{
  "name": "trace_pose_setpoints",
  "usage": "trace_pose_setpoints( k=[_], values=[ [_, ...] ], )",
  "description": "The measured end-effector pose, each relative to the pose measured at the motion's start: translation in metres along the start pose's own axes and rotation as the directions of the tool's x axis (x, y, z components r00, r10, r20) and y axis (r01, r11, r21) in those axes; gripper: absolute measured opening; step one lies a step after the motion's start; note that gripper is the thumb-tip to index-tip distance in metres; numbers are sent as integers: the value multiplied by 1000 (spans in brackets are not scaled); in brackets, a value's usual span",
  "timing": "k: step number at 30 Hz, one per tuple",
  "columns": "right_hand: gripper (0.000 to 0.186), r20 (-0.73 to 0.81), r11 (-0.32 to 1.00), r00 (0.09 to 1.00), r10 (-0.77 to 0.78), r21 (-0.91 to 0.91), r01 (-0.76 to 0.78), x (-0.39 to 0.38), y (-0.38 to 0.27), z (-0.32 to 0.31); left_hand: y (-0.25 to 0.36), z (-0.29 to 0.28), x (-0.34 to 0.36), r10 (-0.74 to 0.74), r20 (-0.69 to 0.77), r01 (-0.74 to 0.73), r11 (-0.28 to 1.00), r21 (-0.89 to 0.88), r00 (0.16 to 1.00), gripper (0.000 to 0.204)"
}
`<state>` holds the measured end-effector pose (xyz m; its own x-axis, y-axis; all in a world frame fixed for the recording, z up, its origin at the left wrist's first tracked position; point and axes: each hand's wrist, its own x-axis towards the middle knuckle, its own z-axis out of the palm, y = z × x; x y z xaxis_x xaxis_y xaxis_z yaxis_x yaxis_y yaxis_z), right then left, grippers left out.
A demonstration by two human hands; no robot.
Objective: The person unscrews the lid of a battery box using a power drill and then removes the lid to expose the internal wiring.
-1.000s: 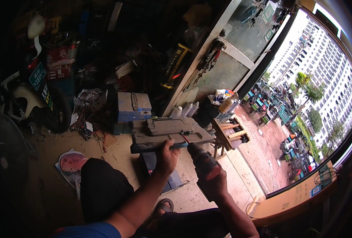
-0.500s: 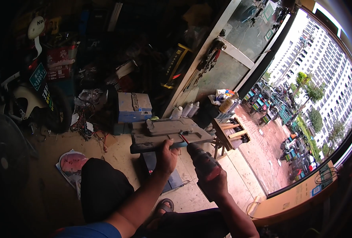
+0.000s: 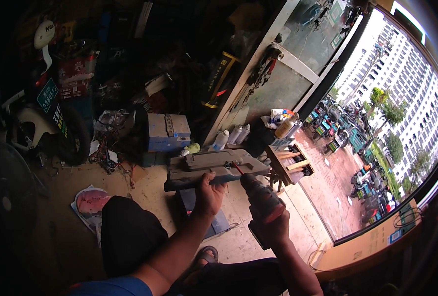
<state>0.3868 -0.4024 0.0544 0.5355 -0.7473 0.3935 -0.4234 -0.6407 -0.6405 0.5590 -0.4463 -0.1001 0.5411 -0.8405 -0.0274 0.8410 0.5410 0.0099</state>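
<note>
My left hand (image 3: 210, 195) is closed on the near edge of a flat, dusty grey-brown panel (image 3: 192, 173) with a raised section and a dark rim. Its thumb lies on top and the fingers are under the edge. From the right, my right hand (image 3: 277, 228) grips a dark cordless drill (image 3: 264, 198) by its handle. A long red-shafted bit (image 3: 237, 168) extends from the drill to a small dark recess on the panel. Whether the bit's tip touches anything there I cannot tell.
Beneath the panel, a dark blue flat object (image 3: 218, 223) lies on the floor. Beyond are a cardboard box (image 3: 167, 132), spray cans (image 3: 236, 133) and a wooden crate (image 3: 294, 165). A scooter (image 3: 34, 121) stands left, a glass door (image 3: 278, 89) ahead, and cardboard (image 3: 367, 244) at right.
The drill and my right hand have shifted slightly right and away from me. The panel, with my left hand on it, has also moved a little to the right.
</note>
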Motion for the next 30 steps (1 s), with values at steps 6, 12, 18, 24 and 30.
trace_pose_setpoints(
  k=[6,12,18,24,30],
  values=[
    [28,-41,986,992,120,-115,-124,-4,14,-11,9,30,-7,-20,69,33,980,-198,997,51],
    [31,-49,990,989,137,-16,-138,-5,4,-11,19,24,-1,7,192,44,965,-260,981,56],
    [31,-31,992,992,123,-38,-124,-3,7,-10,21,30,-7,-31,188,76,969,-235,982,53],
    [25,-65,999,998,20,-37,-23,-5,5,-9,22,23,-4,-58,189,102,968,-229,980,57],
    [28,-51,976,988,148,169,-138,-5,1,-9,17,15,0,-60,219,106,973,-205,974,57]
  ],
)
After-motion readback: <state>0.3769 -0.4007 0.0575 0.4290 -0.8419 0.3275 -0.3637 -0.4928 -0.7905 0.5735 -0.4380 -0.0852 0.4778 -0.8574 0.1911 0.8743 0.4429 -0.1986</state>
